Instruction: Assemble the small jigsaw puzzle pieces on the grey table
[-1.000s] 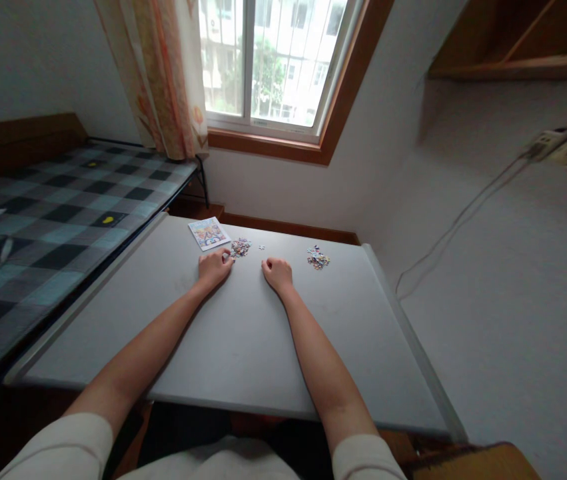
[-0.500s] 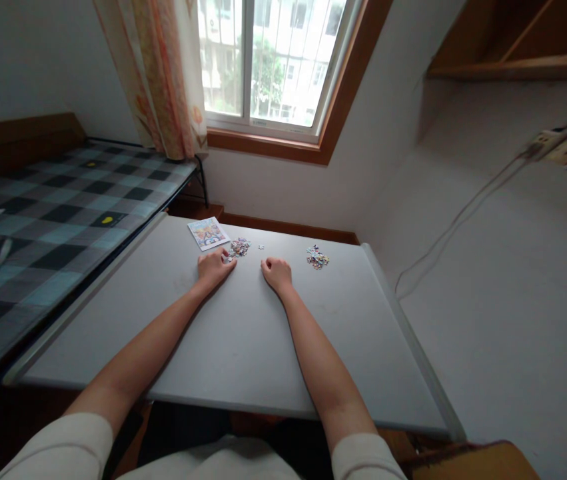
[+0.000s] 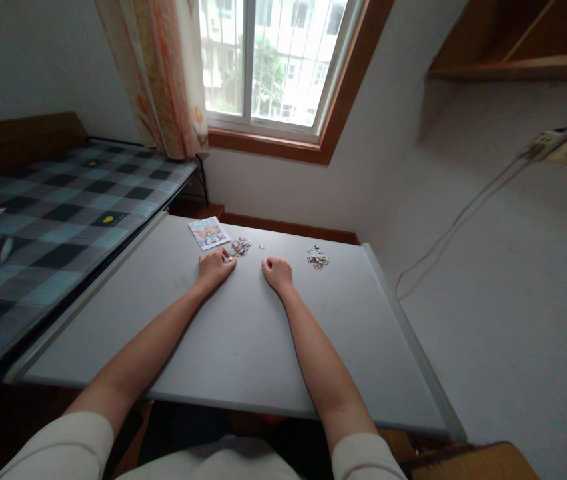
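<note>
One left pile of jigsaw pieces (image 3: 240, 247) lies toward the far edge of the tabletop (image 3: 243, 333), whose broad grey surface runs between the forearms to the near edge, giving room between the hands. One single piece (image 3: 262, 247) sits just right of it, one right pile (image 3: 318, 257) farther right, and one picture card (image 3: 209, 233) left. The left hand (image 3: 216, 267), its fingers half curled, meets the left pile's near side; the right hand (image 3: 278, 275) is curled in, nearest the single piece; I cannot tell whether either grips anything.
</note>
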Tool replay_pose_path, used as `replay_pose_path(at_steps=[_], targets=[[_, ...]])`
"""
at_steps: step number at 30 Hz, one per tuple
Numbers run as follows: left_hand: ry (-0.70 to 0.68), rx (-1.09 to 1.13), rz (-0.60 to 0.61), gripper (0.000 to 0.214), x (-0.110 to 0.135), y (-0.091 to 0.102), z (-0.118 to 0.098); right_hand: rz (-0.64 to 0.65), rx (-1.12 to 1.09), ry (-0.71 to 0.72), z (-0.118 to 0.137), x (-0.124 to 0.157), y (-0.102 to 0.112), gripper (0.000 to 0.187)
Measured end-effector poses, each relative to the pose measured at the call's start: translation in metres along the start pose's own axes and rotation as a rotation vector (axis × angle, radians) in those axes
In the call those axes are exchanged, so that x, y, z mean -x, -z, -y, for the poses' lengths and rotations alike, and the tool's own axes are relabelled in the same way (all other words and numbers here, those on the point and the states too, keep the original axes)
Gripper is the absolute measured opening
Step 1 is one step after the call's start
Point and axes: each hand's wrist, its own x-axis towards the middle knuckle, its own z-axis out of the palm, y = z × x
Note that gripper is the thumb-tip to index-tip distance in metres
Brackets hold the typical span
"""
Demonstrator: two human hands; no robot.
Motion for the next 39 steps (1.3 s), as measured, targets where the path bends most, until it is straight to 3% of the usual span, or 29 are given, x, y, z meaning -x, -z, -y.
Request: replay_pose_path(at_steps=[39], targets=[[-0.07, 0.002, -0.028, 0.017, -0.0022, -0.0028, 0.0033, -0.015, -0.019, 0.004, -0.0026, -0.0017, -0.0035, 0.036]])
